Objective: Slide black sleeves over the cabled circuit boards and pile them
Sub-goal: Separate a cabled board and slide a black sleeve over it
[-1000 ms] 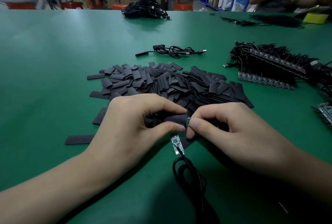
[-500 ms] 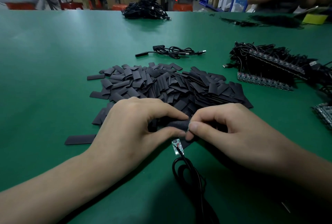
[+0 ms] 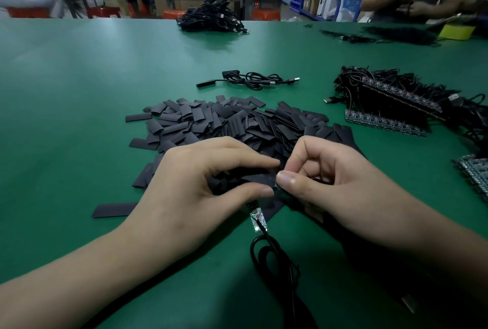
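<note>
Two bare arms, the left forearm [image 3: 79, 273] and the right forearm [image 3: 433, 239], show uncovered all the way to the picture's edge, smooth and unmarked. The left grip [image 3: 200, 186] and the right grip [image 3: 340, 183] are bare as well, with short, rounded, plain thumbnails [image 3: 286, 179]

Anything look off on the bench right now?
Nothing damaged or spilled. The left hand pinches a black sleeve, right hand the circuit board, its cabled end not yet covered. One stray sleeve lies apart from the sleeve heap, near left.
</note>
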